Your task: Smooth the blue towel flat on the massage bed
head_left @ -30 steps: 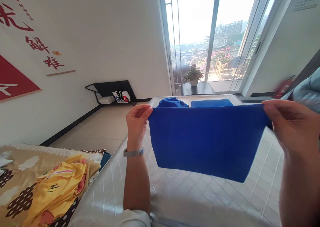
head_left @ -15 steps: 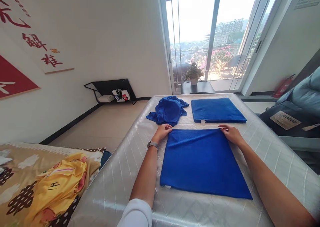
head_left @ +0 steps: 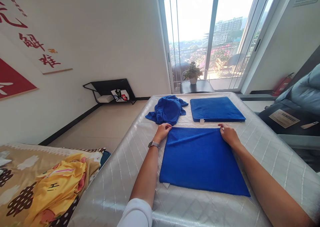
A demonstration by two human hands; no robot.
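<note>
A blue towel [head_left: 202, 160] lies spread flat on the silvery quilted mattress [head_left: 120, 187], with a small white tag at its near left edge. My left hand [head_left: 163, 132], with a watch on the wrist, pinches its far left corner. At the far right corner my right hand [head_left: 228, 133] has thumb and forefinger closed around the towel's edge. Just beyond my left hand sits a crumpled blue towel [head_left: 168, 109]. Past my right hand, a neat stack of folded blue towels [head_left: 217, 109] shows a white tag on its near side.
A bed to the left has a patterned sheet [head_left: 20, 183] and a yellow garment [head_left: 58, 183]. Behind the mattress, a potted plant [head_left: 193, 73] stands on a dark chair [head_left: 197, 86] before the sliding glass door [head_left: 212, 37]. Dark bags and a grey padded item [head_left: 305, 90] are at right.
The view has shifted slightly. The fingers of my right hand have moved a little at the towel's far right corner; my left hand keeps its pinch.
</note>
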